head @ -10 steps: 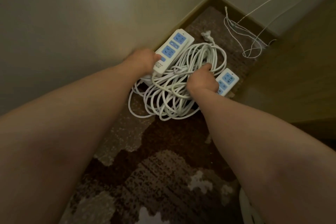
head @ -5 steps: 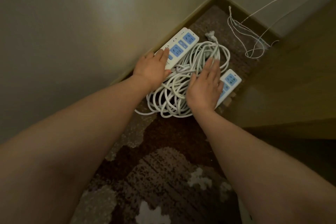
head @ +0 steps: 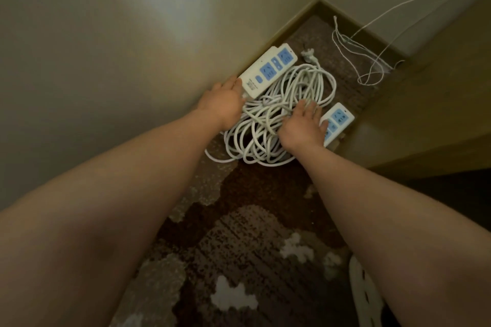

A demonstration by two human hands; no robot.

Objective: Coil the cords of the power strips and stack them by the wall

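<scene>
A person is reaching down with both bare arms to a pile of white cords [head: 279, 114] that is lying on the patterned carpet [head: 239, 233], close to the wall [head: 106, 48] on the left and in the far part of the floor. The cords are making many loose loops, one over another, and they are not tidy at the near edge, where one loop is spreading out to the left on the carpet. The long power strip [head: 268, 70], white with blue sockets, is lying on the far left side of the pile, along the foot of the wall, with its near end just beside the left hand [head: 224, 103]. The left hand is resting at this end of the strip and on the cords; its fingers are pointing to the far side, but they are mostly hidden under the hand, so I cannot tell if they are apart or curled. The right hand [head: 303, 125] is lying flat on the right side of the pile, with the fingers straight and a little apart, pressing on the loops. Just beside it, to the right, the short power strip [head: 337, 121] is lying on the carpet, partly covered by this hand. A white plug [head: 308, 54] is lying at the far edge of the pile. Farther to the right, thin white wires [head: 356, 61] are hanging down near the corner, beside a brown wooden panel [head: 425, 114].
</scene>
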